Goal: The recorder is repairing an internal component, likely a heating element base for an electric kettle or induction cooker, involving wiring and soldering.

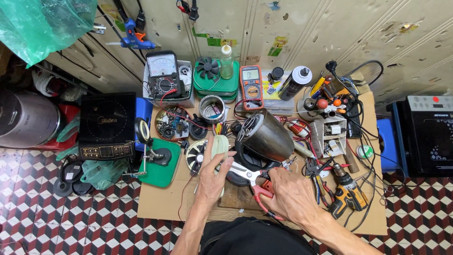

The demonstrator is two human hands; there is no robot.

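My left hand (212, 179) grips a pale green plastic handle part (219, 146) that stands upright on the cardboard-covered bench. My right hand (290, 194) holds red-handled pliers (250, 177), whose metal jaws point left toward the pale part near my left thumb. Just behind the hands a metal kettle body (266, 134) lies tilted on its black round base (245, 163).
A cordless drill (347, 191) lies right of my hand. Two multimeters (163, 75) (251, 87), a small fan (207, 68), a tin can (212, 108), a black spray can (293, 82) and tangled wires crowd the back. An induction cooker (106, 125) sits at the left, a soldering stand (158, 158) beside it.
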